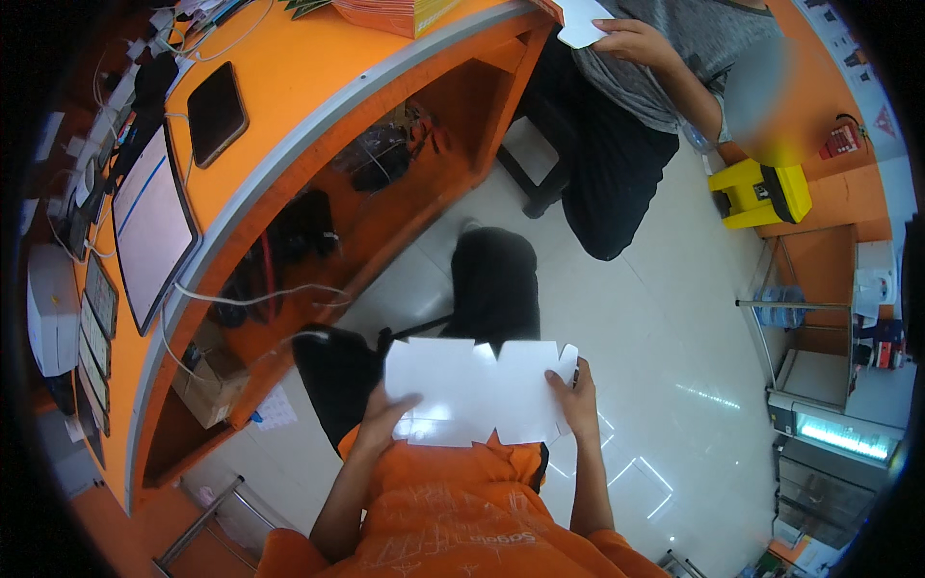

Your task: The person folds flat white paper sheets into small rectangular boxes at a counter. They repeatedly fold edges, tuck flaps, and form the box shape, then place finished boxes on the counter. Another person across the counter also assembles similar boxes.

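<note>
A flat white sheet of die-cut card (472, 390), with notches along its near and far edges, lies level over my lap. My left hand (387, 412) grips its left end, thumb on top and fingers hidden beneath. At the opposite end my right hand (575, 397) pinches the card the same way, near a narrow flap. Light reflects off the glossy upper face. Across from me, a seated person's hand (631, 43) holds another white card piece (582, 23).
To the left curves an orange desk (279, 72) with open shelves below. A tablet-like screen (154, 231), a phone (217, 114) and a dangling white cable (260, 299) are there. A cardboard box (214, 385) sits on the lower shelf. Beyond the other person stands a yellow case (761, 196).
</note>
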The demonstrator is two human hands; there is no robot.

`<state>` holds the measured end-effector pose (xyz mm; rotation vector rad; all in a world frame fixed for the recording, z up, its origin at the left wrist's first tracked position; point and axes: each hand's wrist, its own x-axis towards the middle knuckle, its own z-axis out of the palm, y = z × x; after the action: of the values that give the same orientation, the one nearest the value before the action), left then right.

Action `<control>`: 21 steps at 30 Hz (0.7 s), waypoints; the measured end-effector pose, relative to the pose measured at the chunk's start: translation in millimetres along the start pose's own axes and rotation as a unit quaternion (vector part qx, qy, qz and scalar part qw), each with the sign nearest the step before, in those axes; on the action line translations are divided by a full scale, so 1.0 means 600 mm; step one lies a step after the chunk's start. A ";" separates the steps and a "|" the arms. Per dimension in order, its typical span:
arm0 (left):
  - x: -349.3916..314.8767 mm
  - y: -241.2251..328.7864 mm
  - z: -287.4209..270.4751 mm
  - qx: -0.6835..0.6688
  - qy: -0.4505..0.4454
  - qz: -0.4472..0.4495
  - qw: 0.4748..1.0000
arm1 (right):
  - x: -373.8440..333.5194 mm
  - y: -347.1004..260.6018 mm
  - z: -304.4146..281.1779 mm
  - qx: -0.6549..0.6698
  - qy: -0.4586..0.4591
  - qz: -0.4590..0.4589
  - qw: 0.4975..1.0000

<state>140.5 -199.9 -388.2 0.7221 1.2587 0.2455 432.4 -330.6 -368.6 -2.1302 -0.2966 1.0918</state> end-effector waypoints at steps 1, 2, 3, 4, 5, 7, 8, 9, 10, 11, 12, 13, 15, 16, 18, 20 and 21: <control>0.004 -0.002 0.000 0.027 0.008 0.021 0.999 | -0.004 0.000 0.005 -0.027 0.020 -0.017 0.999; 0.008 -0.004 0.000 0.031 0.018 0.061 0.997 | -0.008 0.000 0.011 -0.045 0.037 -0.029 0.998; 0.013 -0.006 0.001 0.037 0.029 0.113 0.993 | -0.011 -0.001 0.018 -0.053 0.049 -0.042 0.996; 0.016 -0.007 0.002 0.054 0.048 0.137 0.988 | -0.011 -0.001 0.025 -0.067 0.065 -0.071 0.993; 0.016 -0.009 0.005 0.071 0.060 0.188 0.978 | -0.009 -0.001 0.034 -0.073 0.076 -0.100 0.989; 0.010 -0.007 0.009 0.136 0.117 0.193 0.965 | -0.007 0.001 0.046 -0.088 0.099 -0.149 0.980; 0.003 -0.006 0.013 0.161 0.130 0.218 0.954 | -0.007 0.003 0.050 -0.098 0.113 -0.167 0.975; -0.008 -0.007 0.019 0.192 0.155 0.200 0.948 | -0.006 0.005 0.053 -0.105 0.126 -0.176 0.971; -0.018 -0.005 0.024 0.216 0.176 0.197 0.940 | -0.007 0.009 0.055 -0.115 0.131 -0.193 0.965; -0.025 -0.002 0.024 0.210 0.162 0.213 0.940 | -0.009 0.012 0.055 -0.122 0.137 -0.201 0.962; -0.031 -0.002 0.027 0.214 0.166 0.208 0.940 | -0.012 0.016 0.054 -0.123 0.143 -0.202 0.961; -0.035 -0.002 0.028 0.211 0.170 0.206 0.940 | -0.014 0.019 0.053 -0.139 0.153 -0.225 0.952; -0.039 -0.008 0.029 0.206 0.173 0.226 0.936 | -0.021 0.027 0.053 -0.156 0.176 -0.257 0.937; -0.040 -0.015 0.027 0.203 0.174 0.248 0.931 | -0.025 0.031 0.052 -0.165 0.186 -0.267 0.931; -0.043 -0.033 0.023 0.181 0.173 0.282 0.926 | -0.031 0.042 0.052 -0.183 0.206 -0.288 0.917; -0.049 -0.059 0.018 0.141 0.172 0.292 0.930 | -0.035 0.057 0.053 -0.165 0.232 -0.347 0.894; -0.052 -0.072 0.015 0.147 0.172 0.326 0.918 | -0.036 0.066 0.053 -0.157 0.244 -0.376 0.880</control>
<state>129.7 -252.9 -389.6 1.4026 1.3650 0.7680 389.6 -353.9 -394.6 -2.1587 -1.0011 0.0491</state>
